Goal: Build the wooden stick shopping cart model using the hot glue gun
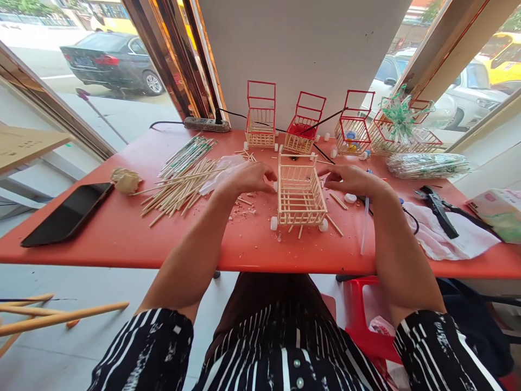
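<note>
A small model shopping cart (302, 198) made of pale wooden sticks, with white wheels, stands on the red table in front of me. My left hand (257, 178) is at its far left side, fingers curved and apart, the tips by a rear wheel (275, 186). On the opposite side my right hand (345, 178) has its fingers bent and spread near the cart's back right corner. Whether either hand's fingertips touch the cart is hard to make out. Loose sticks (337, 201) and a white cap-like piece (350, 198) lie beside my right hand.
Piled sticks (183, 190), wrapped bundles (187, 155) and a black tablet (67, 214) lie left. Behind stand carts with red handles (260, 127). To the right are a glue stick (364, 225), a white cloth (443, 239), a black tool (439, 212) and a tissue pack (499, 214).
</note>
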`<action>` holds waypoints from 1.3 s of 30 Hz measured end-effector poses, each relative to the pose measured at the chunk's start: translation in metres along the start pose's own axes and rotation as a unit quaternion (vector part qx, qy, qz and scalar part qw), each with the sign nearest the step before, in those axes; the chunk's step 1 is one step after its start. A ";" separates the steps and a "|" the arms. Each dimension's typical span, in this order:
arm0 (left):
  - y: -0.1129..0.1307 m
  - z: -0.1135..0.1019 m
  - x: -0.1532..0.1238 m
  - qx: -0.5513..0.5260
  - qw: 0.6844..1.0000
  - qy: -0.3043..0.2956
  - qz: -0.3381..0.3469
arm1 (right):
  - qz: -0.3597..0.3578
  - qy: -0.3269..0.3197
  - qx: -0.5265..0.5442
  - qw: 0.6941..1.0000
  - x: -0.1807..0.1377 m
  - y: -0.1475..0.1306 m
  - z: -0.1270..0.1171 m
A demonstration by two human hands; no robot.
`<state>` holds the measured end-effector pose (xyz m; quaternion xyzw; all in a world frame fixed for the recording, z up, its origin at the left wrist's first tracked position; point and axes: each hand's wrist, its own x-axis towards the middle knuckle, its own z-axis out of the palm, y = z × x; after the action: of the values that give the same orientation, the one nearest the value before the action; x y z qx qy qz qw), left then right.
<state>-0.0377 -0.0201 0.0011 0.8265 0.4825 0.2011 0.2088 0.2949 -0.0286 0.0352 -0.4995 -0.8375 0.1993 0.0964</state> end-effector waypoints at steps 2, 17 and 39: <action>0.003 0.004 0.001 -0.005 1.000 -0.003 -0.004 | -0.007 -0.016 0.000 1.000 0.003 -0.005 0.005; 0.017 0.004 -0.002 -0.016 1.000 -0.014 0.012 | 0.053 -0.024 0.042 0.997 0.009 -0.018 0.015; 0.006 0.008 0.005 -0.045 0.997 0.055 0.006 | 0.043 0.034 -0.017 0.998 0.013 -0.015 0.024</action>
<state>-0.0269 -0.0200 -0.0013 0.8072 0.4783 0.2687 0.2178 0.2683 -0.0286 0.0197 -0.5433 -0.8146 0.1722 0.1078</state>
